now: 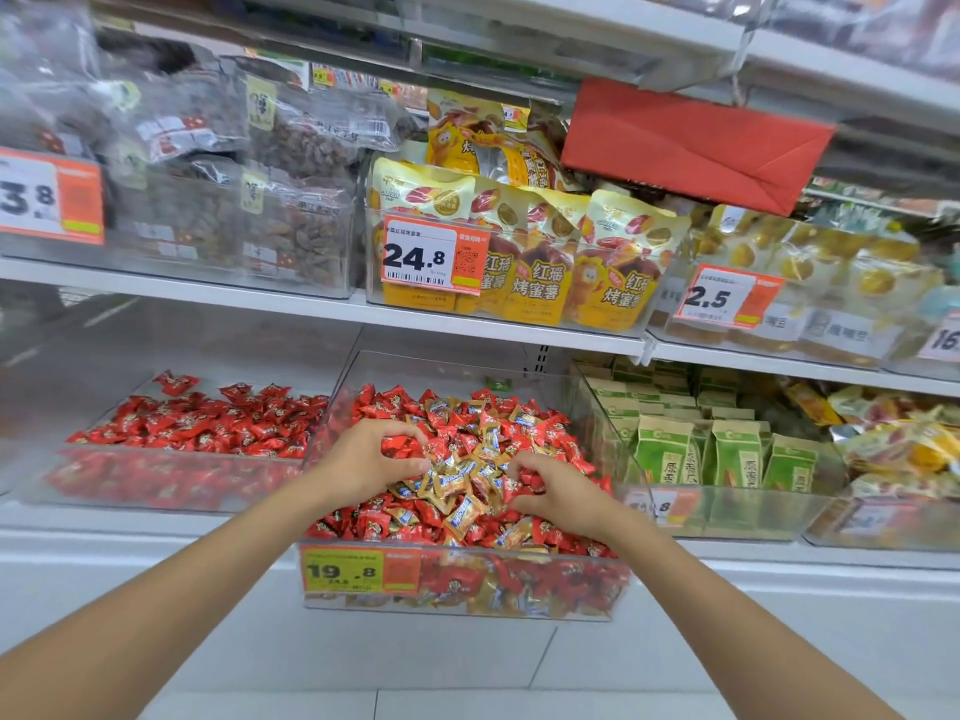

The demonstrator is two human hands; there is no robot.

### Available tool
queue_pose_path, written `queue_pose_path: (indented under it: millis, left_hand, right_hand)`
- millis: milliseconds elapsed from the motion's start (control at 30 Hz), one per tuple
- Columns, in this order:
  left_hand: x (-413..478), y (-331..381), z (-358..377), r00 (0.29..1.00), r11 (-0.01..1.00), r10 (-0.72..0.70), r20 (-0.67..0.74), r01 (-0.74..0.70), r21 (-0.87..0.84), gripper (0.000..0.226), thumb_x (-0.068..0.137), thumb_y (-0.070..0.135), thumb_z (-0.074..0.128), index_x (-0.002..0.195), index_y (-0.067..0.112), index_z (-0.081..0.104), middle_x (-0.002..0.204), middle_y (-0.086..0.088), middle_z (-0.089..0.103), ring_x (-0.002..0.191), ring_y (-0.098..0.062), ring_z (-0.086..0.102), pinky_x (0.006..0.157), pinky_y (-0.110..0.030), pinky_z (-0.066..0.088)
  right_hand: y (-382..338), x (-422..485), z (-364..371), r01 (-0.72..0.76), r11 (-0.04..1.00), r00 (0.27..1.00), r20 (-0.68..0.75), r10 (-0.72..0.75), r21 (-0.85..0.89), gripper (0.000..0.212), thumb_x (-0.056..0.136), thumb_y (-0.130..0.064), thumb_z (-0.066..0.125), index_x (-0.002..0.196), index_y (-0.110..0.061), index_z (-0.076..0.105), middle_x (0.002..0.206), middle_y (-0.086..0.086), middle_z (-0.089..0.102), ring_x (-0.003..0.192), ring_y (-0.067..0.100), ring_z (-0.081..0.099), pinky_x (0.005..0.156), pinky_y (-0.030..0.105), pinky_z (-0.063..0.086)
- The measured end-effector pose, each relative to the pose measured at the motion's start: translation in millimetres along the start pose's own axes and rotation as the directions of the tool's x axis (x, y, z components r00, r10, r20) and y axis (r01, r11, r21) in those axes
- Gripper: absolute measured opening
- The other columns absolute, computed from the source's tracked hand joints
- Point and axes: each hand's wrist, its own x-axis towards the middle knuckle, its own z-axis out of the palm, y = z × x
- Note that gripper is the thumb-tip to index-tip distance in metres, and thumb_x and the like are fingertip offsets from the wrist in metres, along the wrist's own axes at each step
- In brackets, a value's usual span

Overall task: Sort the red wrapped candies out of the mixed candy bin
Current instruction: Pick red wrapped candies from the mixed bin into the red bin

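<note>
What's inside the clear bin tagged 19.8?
Mixed red candies and gold candies; the left hand and right hand each grip some. What lies under the hands is covered.

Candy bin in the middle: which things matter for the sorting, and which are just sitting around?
Job: mixed candy bin, red wrapped candies, gold wrapped candies, left hand, right hand, all-red candy bin.
Idle: sweet potato bags, green packets, red envelope.

SUBJECT: person, two arms in view | left hand (363,462) bare, forearm uncovered from wrist to frame edge | right hand (560,495) bare, forearm uncovered from wrist to frame edge | both forearms slender
</note>
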Motion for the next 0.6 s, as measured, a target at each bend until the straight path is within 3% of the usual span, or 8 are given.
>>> queue_pose_path:
  millis: [67,100,167,200,300,400,500,600]
  left_hand:
    - [0.1,4.1,-0.1,1.000,1.000,0.005,-0.013,-0.004,0.025,0.015,0.083,0.025,0.072,0.097,0.028,0.066,0.133,-0.002,0.056,0.037,-0.011,0.036,0.042,-0.022,0.034]
    - [0.2,7.1,-0.2,1.000,0.999,0.009,-0.017,-0.009,0.042,0.017,0.083,0.025,0.072,0.098,0.027,0.066,0.138,-0.001,0.053,0.041,-0.015,0.045,0.045,-0.026,0.040]
    - [-1.1,13.9,-3.5,1.000,0.997,0.000,-0.020,0.002,0.078,0.021,0.083,0.027,0.071,0.103,0.025,0.066,0.139,0.000,0.052,0.067,-0.028,0.066,0.059,-0.036,0.052]
    - [-2.4,17.5,-6.4,1.000,0.997,0.004,-0.025,-0.002,0.078,0.022,0.083,0.028,0.071,0.104,0.026,0.065,0.140,0.001,0.051,0.072,-0.028,0.068,0.062,-0.037,0.053]
    - [-6.2,21.5,-19.1,0.998,0.996,0.038,-0.059,-0.033,0.079,0.022,0.083,0.031,0.071,0.104,0.029,0.065,0.136,0.003,0.054,0.062,-0.025,0.065,0.056,-0.029,0.047]
    - [-12.4,21.1,-32.4,0.997,0.998,0.050,-0.055,-0.049,0.026,0.023,0.081,0.032,0.072,0.103,0.029,0.066,0.104,0.000,0.068,0.037,-0.011,0.043,0.046,-0.018,0.038]
    - [-20.7,17.9,-47.2,0.997,0.998,0.043,-0.069,-0.045,-0.033,0.022,0.077,0.033,0.076,0.097,0.033,0.067,0.081,0.007,0.066,0.049,-0.013,0.042,0.052,-0.020,0.037]
    - [-27.8,7.2,-66.3,0.991,0.999,0.017,-0.132,-0.023,-0.039,0.022,0.077,0.032,0.077,0.097,0.033,0.068,0.096,0.012,0.068,0.068,-0.010,0.057,0.067,-0.024,0.046]
  right_hand:
    - [-0.9,-1.1,-5.7,-0.032,0.989,0.999,-0.009,0.034,0.144,0.023,0.087,-0.019,0.070,0.096,-0.011,0.051,0.081,-0.005,0.052,0.065,0.013,0.040,0.059,0.026,0.036]
    - [-3.6,-2.1,-8.9,-0.053,0.970,0.998,-0.010,0.057,0.236,0.023,0.087,-0.021,0.070,0.097,-0.012,0.051,0.077,-0.006,0.053,0.058,0.015,0.036,0.053,0.027,0.033]
    - [-8.9,-1.2,-16.0,-0.078,0.924,0.994,-0.037,0.099,0.375,0.020,0.088,-0.022,0.068,0.094,-0.015,0.050,0.075,-0.007,0.049,0.055,0.019,0.031,0.047,0.026,0.029]
    - [-12.8,-1.1,-19.3,-0.087,0.904,0.991,-0.052,0.119,0.419,0.018,0.089,-0.022,0.068,0.093,-0.017,0.051,0.076,-0.006,0.046,0.055,0.019,0.032,0.047,0.026,0.031]
    - [-29.6,-2.2,-23.7,-0.074,0.869,0.984,-0.107,0.144,0.489,0.016,0.089,-0.024,0.068,0.096,-0.020,0.054,0.090,-0.007,0.052,0.061,0.018,0.037,0.048,0.023,0.039]
    - [-46.1,-0.4,-21.8,-0.054,0.841,0.977,-0.144,0.154,0.538,0.018,0.089,-0.022,0.068,0.103,-0.018,0.056,0.114,-0.015,0.052,0.057,0.017,0.038,0.048,0.021,0.041]
    - [-61.3,1.5,-20.0,-0.084,0.885,0.972,-0.158,0.174,0.459,0.017,0.091,-0.018,0.066,0.102,-0.012,0.054,0.076,-0.005,0.053,0.046,0.013,0.036,0.047,0.025,0.033]
    - [-81.3,3.6,-17.5,-0.086,0.890,0.975,-0.146,0.168,0.448,0.013,0.091,-0.017,0.065,0.098,-0.015,0.054,0.064,0.002,0.044,0.041,0.009,0.032,0.046,0.022,0.029]
